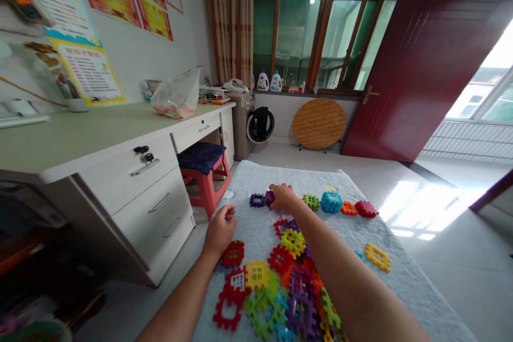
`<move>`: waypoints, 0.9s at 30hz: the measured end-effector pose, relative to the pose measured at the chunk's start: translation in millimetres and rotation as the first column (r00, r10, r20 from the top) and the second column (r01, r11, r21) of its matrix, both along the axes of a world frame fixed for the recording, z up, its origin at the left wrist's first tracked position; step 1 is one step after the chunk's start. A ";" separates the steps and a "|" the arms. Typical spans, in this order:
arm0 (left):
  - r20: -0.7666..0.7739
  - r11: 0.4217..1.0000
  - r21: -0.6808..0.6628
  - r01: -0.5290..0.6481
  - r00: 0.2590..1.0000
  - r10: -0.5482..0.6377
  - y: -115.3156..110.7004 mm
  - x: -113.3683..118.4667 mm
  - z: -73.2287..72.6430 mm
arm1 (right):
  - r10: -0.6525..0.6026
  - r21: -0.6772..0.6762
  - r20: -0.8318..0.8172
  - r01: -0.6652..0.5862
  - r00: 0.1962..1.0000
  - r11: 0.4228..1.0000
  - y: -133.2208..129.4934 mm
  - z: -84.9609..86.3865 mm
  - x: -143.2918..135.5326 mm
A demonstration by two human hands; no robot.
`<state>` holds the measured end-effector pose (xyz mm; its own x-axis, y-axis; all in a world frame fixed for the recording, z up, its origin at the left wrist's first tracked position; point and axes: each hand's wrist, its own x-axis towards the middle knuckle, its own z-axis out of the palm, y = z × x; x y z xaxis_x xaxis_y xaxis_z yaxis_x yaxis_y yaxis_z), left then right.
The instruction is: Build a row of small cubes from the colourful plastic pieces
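Note:
My right hand [282,196] reaches forward over the mat, fingers closed on a purple building piece [270,198]; the palm hides part of it. Just left of it sits a dark violet building piece [257,200]. My left hand [222,227] hovers at the mat's left side, fingers loosely curled and apart, holding nothing visible. Close below it lies a red building piece [233,254]. A loose pile of notched plastic pieces, among them a yellow piece [257,274] and a purple piece [302,307], spreads between my forearms, the right one covering some.
Rightward in the same row are green pieces [311,202], a blue stack [331,202], orange pieces [348,208] and a red stack [366,209]. A yellow frame piece [377,257] lies apart on the pale mat [417,283]. A desk [100,136] and stool [206,176] stand left.

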<state>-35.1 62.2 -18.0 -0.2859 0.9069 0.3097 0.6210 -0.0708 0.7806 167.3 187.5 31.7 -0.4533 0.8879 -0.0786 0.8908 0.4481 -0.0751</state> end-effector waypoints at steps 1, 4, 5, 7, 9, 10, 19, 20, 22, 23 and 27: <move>0.000 1.000 -0.001 -0.001 1.000 0.001 0.2 -0.2 -0.3 | 0.002 0.002 -0.004 -0.002 1.000 1.000 -0.2 -0.3 0.5; -0.001 1.000 0.001 -0.003 1.000 0.003 0.7 -0.7 -1.2 | 0.007 0.003 -0.009 -0.007 1.000 1.000 -0.6 -0.5 3.0; -0.002 1.000 0.005 -0.003 1.000 0.003 0.7 -0.8 -1.4 | 0.009 0.003 -0.010 -0.009 1.000 1.000 -0.7 -0.4 4.0; -0.003 1.000 0.010 -0.002 1.000 0.002 0.6 -0.8 -1.5 | 0.013 0.001 -0.009 -0.013 1.000 1.000 -0.4 -0.6 6.1; -0.002 1.000 0.006 0.003 1.000 -0.003 0.3 -0.5 -0.9 | 0.014 -0.004 -0.005 -0.014 1.000 1.000 0.3 -0.9 7.8; -0.001 1.000 0.000 0.005 1.000 -0.005 0.2 -0.4 -0.5 | 0.014 -0.005 -0.003 -0.014 1.000 1.000 0.8 -1.1 8.4; 0.001 1.000 0.005 0.012 1.000 -0.012 0.6 -0.2 -0.9 | 0.036 -0.007 -0.035 -0.036 0.999 0.999 0.9 4.1 9.9; 0.000 1.000 0.004 0.010 1.000 -0.010 0.5 -0.1 -0.9 | 0.033 0.002 -0.034 -0.033 0.999 0.999 0.3 5.1 9.7; 0.000 1.000 -0.002 0.008 1.000 -0.008 0.4 0.1 -0.7 | 0.029 0.013 -0.024 -0.029 0.999 1.000 -1.1 6.9 9.3; -0.001 1.000 -0.005 0.008 1.000 -0.008 0.4 0.2 -0.6 | 0.029 0.015 -0.022 -0.029 0.999 0.999 -1.8 7.5 9.1; -0.001 1.000 -0.009 0.012 1.000 -0.012 0.6 -0.1 -1.2 | 0.016 0.007 -0.046 -0.016 0.999 1.000 -5.0 9.0 9.7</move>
<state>-35.2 62.8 -19.1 -0.2749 0.9129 0.3018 0.6214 -0.0709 0.7803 177.1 182.4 40.7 -0.4703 0.8810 -0.0517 0.8793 0.4628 -0.1129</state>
